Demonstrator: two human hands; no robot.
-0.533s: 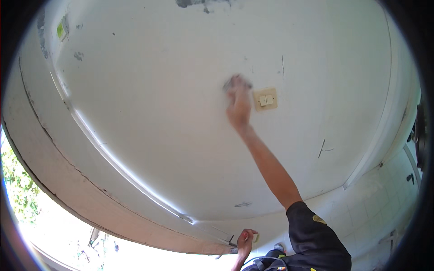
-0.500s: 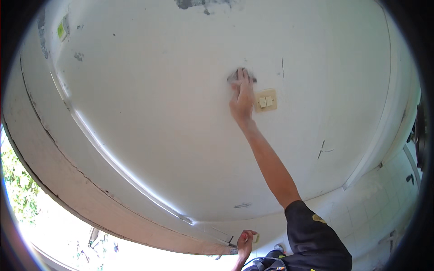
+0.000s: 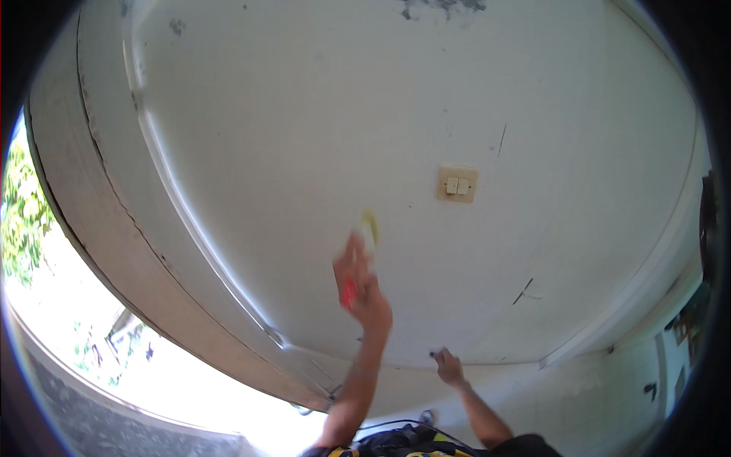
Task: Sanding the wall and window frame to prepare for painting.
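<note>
My left hand (image 3: 364,286) is raised before the white wall (image 3: 304,152), closed around a red-handled tool (image 3: 349,294). The tool's pale yellow end (image 3: 370,228) points up past my fingers; motion smears it, so I cannot tell whether it is bristles or a blade. Lower and to the right, my right hand (image 3: 451,369) is closed near the wall's bottom. A bit of a dark piece that looks like sandpaper (image 3: 435,353) pokes out at its fingers. Above and between the hands, a cream double light switch (image 3: 458,185) is fixed to the wall.
Grey bare patches (image 3: 442,6) mark the wall's top, and a dark crack (image 3: 522,291) lies right of my hands. A wooden frame (image 3: 114,206) borders a bright opening with foliage (image 3: 27,206) on the left. A door handle (image 3: 649,390) shows far right.
My right hand has left the wall beside the switch and dropped low, the dark piece with it. My left hand has risen with the red-handled tool. The view has shifted.
</note>
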